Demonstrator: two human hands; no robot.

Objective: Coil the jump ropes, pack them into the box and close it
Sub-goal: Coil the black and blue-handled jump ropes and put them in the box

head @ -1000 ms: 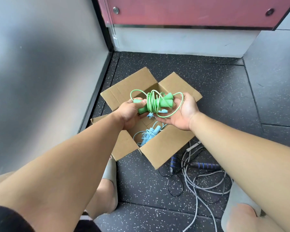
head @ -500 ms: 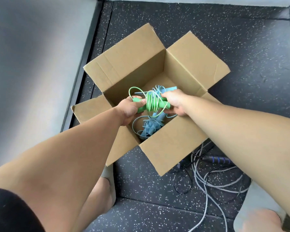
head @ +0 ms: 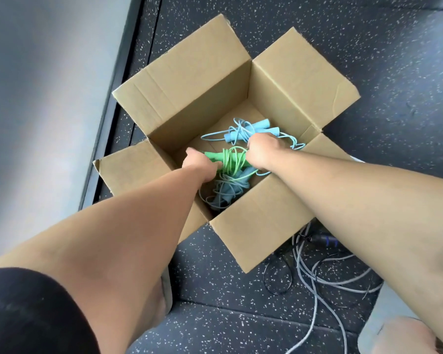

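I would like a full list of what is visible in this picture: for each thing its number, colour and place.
cardboard box: 1, brown, on the floor, flaps open
green jump rope: 1, green, coiled, inside the box
light blue jump ropes: 2 bundles, on the box bottom, one far, one beneath the green jump rope
grey rope: count unclear, loose on the floor right of the box
handle: 1, dark blue, among the grey rope
floor: dark, speckled
left grip: holds the green jump rope
right grip: holds its other end

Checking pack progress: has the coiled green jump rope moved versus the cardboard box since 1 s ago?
Yes. The coiled green jump rope went down from above the brown cardboard box into it.
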